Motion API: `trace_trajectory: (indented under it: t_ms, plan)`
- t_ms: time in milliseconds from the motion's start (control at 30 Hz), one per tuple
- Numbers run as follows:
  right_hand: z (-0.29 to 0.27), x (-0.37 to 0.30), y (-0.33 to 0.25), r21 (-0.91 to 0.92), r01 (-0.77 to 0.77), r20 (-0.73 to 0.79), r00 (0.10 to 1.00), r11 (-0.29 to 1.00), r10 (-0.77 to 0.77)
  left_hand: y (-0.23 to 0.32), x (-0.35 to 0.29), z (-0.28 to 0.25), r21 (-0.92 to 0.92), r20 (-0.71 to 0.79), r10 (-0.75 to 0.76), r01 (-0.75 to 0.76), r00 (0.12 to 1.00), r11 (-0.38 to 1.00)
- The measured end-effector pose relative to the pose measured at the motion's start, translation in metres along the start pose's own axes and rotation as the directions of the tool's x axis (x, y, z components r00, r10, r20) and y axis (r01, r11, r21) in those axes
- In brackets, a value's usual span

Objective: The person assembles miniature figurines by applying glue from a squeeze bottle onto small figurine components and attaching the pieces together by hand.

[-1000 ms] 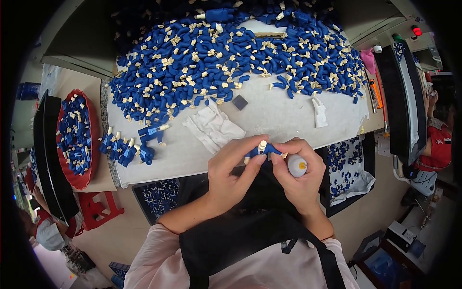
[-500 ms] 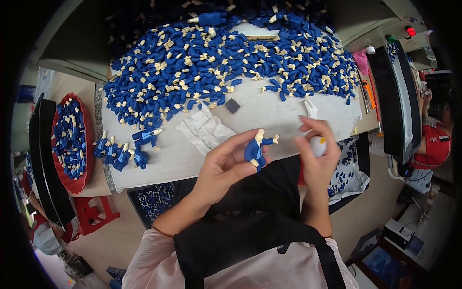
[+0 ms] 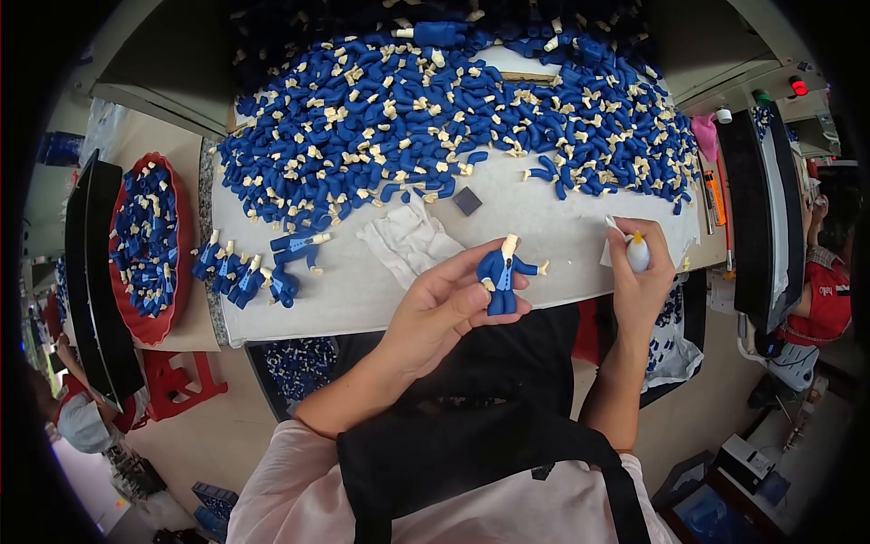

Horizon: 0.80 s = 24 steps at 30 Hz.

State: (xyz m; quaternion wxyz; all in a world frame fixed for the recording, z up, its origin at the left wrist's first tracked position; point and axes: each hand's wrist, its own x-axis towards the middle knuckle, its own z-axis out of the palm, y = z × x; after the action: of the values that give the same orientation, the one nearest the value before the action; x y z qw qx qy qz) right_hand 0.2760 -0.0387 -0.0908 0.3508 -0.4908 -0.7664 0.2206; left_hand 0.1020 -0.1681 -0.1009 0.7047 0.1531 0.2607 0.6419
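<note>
A small blue-suited figurine [image 3: 504, 279] with a cream neck and an outstretched cream hand stands upright in my left hand [image 3: 435, 313]. My left thumb presses its side and the fingers lie behind it. Farther right, my right hand [image 3: 645, 281] is closed around a white squeeze bottle [image 3: 639, 256] with a yellow tip. Its thumb and forefinger pinch a piece of white cloth or tissue [image 3: 611, 223] at the table's right side. A crumpled white cloth [image 3: 408, 238] lies beyond my left hand, near a dark square block [image 3: 468, 201].
Blue arm pieces with cream hands form a large heap [image 3: 390, 118] across the back. Several blue figurines [image 3: 245, 276] lie at the left, beside a red tray [image 3: 186, 272] of more figurines. An orange-handled tool [image 3: 715, 198] lies at the right edge. Other people sit at both sides.
My right hand has moved to the right with the bottle and now pinches the white cloth or tissue. The figurine has been turned more upright in my left hand. The view has shifted slightly.
</note>
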Motion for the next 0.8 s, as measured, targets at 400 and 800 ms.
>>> trace_trajectory:
  t_ms: [400,800]
  plan:
    - [0.01,-0.014,-0.059,0.373,0.402,0.134,0.869,0.836,-0.477,0.0,-0.003,0.012,0.379,-0.086,0.118,-0.077,0.989,0.922]
    - [0.03,0.015,-0.052,0.173,0.321,0.181,0.919,0.931,-0.35,0.024,-0.021,-0.008,0.353,-0.252,0.301,-0.202,0.919,0.913]
